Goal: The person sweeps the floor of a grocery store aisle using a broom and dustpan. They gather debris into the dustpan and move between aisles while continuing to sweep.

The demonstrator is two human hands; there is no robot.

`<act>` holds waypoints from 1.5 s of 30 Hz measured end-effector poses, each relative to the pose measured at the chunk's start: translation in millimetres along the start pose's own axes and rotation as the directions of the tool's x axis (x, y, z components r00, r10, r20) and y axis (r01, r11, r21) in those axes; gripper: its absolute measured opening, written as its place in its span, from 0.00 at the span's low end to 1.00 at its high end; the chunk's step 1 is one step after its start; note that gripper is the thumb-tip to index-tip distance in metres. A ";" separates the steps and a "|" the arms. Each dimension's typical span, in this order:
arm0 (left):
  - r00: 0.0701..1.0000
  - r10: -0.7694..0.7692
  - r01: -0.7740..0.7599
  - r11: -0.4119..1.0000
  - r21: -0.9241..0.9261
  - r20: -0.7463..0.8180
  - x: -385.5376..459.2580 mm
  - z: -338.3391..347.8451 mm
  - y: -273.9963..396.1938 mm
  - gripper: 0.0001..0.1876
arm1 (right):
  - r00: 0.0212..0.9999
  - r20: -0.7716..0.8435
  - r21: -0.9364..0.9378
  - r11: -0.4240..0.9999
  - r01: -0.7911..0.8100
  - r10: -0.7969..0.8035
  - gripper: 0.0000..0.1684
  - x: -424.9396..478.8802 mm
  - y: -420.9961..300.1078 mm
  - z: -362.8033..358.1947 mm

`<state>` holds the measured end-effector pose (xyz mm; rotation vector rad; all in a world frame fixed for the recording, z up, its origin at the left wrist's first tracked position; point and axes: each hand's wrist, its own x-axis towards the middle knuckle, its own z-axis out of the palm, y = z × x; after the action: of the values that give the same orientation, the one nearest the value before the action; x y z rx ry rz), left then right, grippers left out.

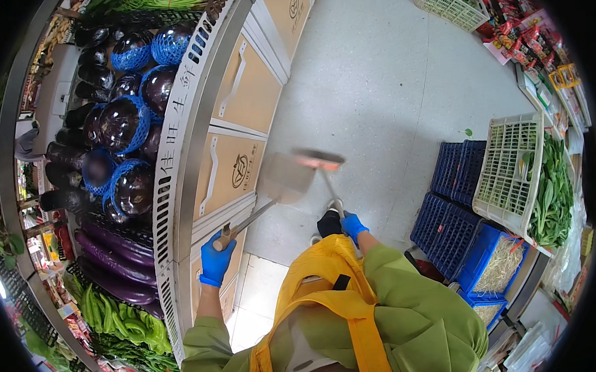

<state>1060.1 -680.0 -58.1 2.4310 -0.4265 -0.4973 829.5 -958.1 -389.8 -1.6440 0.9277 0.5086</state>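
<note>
My left hand (217,257), in a blue glove, grips the upper end of a long dustpan handle (254,215). The dustpan (288,179) is blurred and sits low by the wooden cabinet doors. In a matching glove, my right hand (352,226) is closed around a broom handle (330,186). The broom head (320,158), reddish with dark bristles, is also blurred, close to the dustpan's far right side. I cannot tell whether it touches the floor. A yellow apron (326,288) and green sleeves show below, and one of my shoes (336,204) is beside the broom handle.
A vegetable stand with net-wrapped eggplants (123,124), long eggplants (116,261) and green peppers (120,315) runs along the left above cabinet doors (228,173). Blue crates (447,235) and a white basket (508,173) line the right. A leaf (467,132) lies on the grey floor (373,85).
</note>
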 end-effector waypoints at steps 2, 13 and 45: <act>0.998 -0.053 0.049 0.992 -0.118 -0.034 -9.2 6.3 -27.7 0.15 | 0.964 0.263 0.117 0.990 -0.076 0.043 0.25 -35.6 -55.6 -37.0; 0.998 -0.060 0.055 0.978 0.201 0.019 31.3 -6.9 18.0 0.15 | 0.987 -0.064 0.184 0.973 -0.136 0.150 0.28 -0.5 -50.4 -38.3; 0.972 0.195 -0.139 0.931 -0.339 0.135 -47.9 17.3 7.6 0.20 | 0.851 0.046 0.999 -0.023 -0.040 0.523 0.12 -422.9 169.1 118.3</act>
<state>1009.1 -674.7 -54.4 2.0211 -0.5689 -0.6445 459.8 -726.8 -213.0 -0.0993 1.4418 -0.2847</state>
